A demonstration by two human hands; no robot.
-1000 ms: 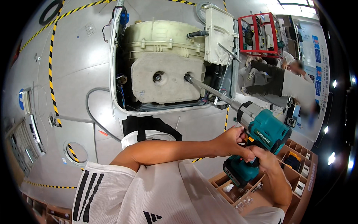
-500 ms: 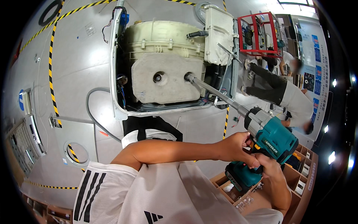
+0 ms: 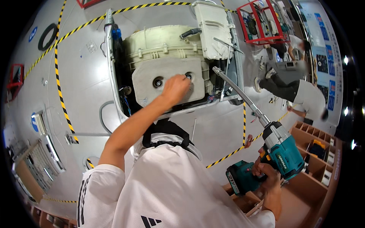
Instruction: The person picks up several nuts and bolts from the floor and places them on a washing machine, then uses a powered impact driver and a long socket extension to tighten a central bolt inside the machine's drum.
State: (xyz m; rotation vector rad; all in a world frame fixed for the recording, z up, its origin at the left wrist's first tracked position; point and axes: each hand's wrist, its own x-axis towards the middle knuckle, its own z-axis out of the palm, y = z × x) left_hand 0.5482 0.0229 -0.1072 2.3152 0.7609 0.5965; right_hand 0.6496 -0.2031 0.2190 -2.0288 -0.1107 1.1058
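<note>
"What's nearest us?"

"The white shirt [image 3: 171,186] of the person at work, then the right hand [image 3: 269,175], wrapped firmly round the handle of a teal power tool [image 3: 283,152]. There's a wooden tray [image 3: 300,197] with compartments just beneath it."

"And that long metal shaft [image 3: 243,95]?"

"Runs from the tool's nose up to the left. Its tip is out of the holes, over toward the right side of the open cabinet [image 3: 111,68]; I can't tell if it touches anything."

"The other hand?"

"The left hand [image 3: 176,89] is reaching across the pale grey block [image 3: 144,89], fingers bent together at the right-hand hole [image 3: 188,76]. Whether they pinch something there, I can't tell; the back of the hand hides it."

"The left-hand hole [image 3: 158,82] is in plain sight, though."

"Yes, with a round metal end inside. Behind the block sits the cream tub [image 3: 163,38], and right of that a white plastic housing [image 3: 216,28]."

"Past all that?"

"A red rack [image 3: 266,41], and a co-worker [image 3: 310,95] in a light top and dark trousers, well apart from the cabinet."
</note>
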